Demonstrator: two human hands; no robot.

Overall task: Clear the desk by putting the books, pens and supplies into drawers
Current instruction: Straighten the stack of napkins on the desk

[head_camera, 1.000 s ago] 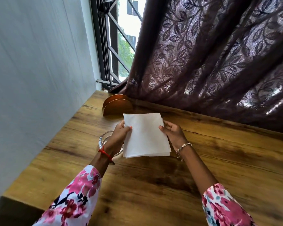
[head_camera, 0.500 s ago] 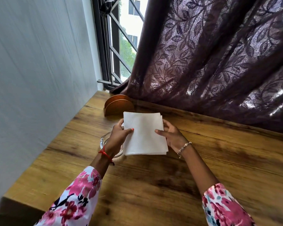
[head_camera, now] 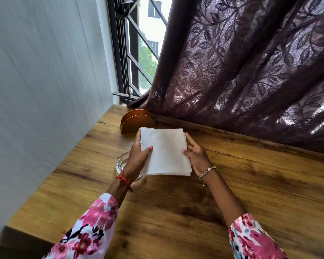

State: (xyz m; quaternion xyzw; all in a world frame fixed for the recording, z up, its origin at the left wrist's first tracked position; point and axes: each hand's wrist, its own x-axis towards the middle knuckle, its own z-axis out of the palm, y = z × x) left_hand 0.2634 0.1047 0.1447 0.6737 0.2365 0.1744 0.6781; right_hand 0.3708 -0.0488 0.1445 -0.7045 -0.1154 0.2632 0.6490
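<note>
A stack of white paper napkins [head_camera: 166,152] is held above the wooden desk [head_camera: 232,193] between both hands. My left hand [head_camera: 138,156] grips its left edge, thumb on top and fingers behind. My right hand [head_camera: 195,156] holds the right edge, thumb on the top sheet and fingers along the side. The stack tilts slightly toward me. A brown wooden napkin holder [head_camera: 137,121] with two rounded sides stands just beyond the stack, near the desk's back left corner.
A clear glass dish [head_camera: 121,164] sits on the desk under my left wrist, partly hidden. A grey wall borders the desk on the left. A dark leaf-patterned curtain [head_camera: 241,71] hangs along the back edge, with a barred window [head_camera: 140,53] beside it.
The napkin stack has shifted slightly away from me toward the wooden holder, and both hands have squared it up. My right thumb now lies on the top sheet.
</note>
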